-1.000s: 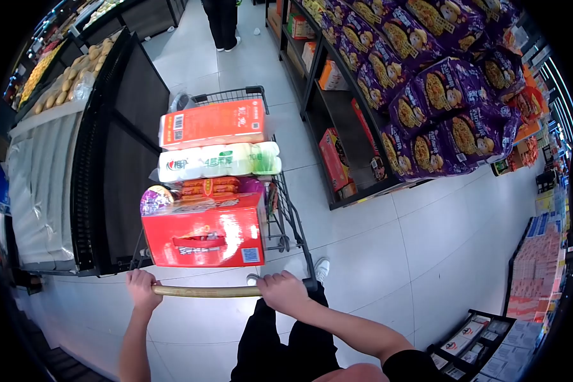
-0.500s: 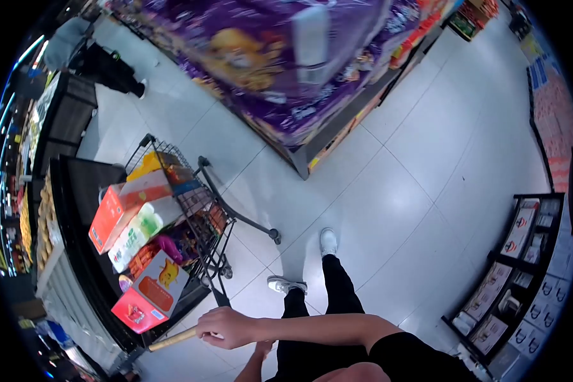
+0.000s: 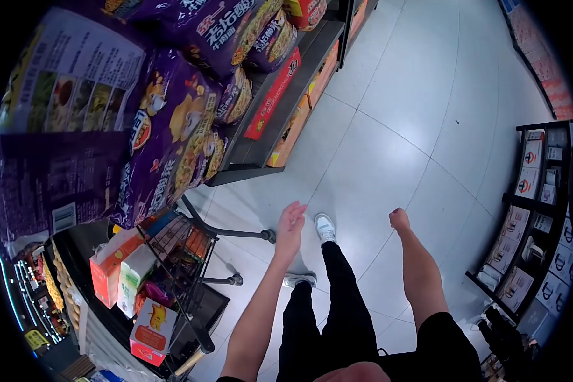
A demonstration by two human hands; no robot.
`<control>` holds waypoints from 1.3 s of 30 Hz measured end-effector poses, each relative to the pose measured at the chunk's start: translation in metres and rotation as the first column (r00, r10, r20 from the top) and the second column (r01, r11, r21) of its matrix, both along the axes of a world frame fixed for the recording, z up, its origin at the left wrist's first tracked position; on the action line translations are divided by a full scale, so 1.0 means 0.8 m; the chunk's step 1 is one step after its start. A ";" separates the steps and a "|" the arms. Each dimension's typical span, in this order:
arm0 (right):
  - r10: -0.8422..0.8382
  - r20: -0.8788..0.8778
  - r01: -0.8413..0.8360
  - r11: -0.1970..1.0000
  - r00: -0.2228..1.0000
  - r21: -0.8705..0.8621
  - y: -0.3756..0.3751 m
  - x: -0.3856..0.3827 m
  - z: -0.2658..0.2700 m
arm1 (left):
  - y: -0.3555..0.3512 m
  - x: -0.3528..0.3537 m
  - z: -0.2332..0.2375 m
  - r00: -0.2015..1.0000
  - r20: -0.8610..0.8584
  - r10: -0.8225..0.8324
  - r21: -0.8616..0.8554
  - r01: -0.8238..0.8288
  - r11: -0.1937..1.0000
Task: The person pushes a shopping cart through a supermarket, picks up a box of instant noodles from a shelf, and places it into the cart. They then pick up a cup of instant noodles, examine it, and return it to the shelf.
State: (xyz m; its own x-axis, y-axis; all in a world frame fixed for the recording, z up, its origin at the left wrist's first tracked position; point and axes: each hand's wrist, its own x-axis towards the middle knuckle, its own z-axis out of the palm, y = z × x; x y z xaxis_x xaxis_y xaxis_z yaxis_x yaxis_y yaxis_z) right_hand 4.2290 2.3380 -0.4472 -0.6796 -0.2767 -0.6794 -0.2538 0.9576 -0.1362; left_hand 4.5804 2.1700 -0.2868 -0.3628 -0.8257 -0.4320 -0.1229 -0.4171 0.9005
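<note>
My left hand (image 3: 291,219) is stretched forward over the floor with its fingers extended, holding nothing. On the other side, my right hand (image 3: 398,219) hangs over the tiles with its fingers curled in; nothing shows in it. A shopping cart (image 3: 200,331) stands to the left, apart from both hands, its handle (image 3: 188,363) near the bottom edge. Loaded in the cart are a red-and-white carton (image 3: 111,267), a green-and-white pack (image 3: 134,280) and a box with a yellow cartoon figure (image 3: 153,328). Large purple instant noodle packs (image 3: 172,127) are stacked at the upper left.
A dark shelf (image 3: 251,153) with a red label strip (image 3: 274,95) runs along the noodle packs. Boxed goods fill a low rack (image 3: 516,242) on the right. Pale tiled floor (image 3: 363,165) lies between. A dark display stand (image 3: 102,305) is beside the cart.
My right hand has let go of the cart handle and moved right. My left hand has moved forward. The noodle packs now appear closer and farther left; the view has shifted.
</note>
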 end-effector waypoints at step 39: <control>0.076 0.152 0.149 0.048 0.985 -0.988 -0.654 0.057 0.160 | -0.217 -0.070 0.003 0.834 -0.154 0.529 -0.080 -0.545 0.835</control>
State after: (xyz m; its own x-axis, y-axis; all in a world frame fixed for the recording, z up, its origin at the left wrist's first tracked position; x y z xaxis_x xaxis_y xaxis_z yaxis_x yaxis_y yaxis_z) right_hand 4.2744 1.8149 -0.3191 -0.6550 -0.7416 0.1449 -0.0961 -0.1084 -0.9894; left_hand 4.5241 1.9968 -0.2844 0.1100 -0.9465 -0.3034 0.2019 -0.2777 0.9392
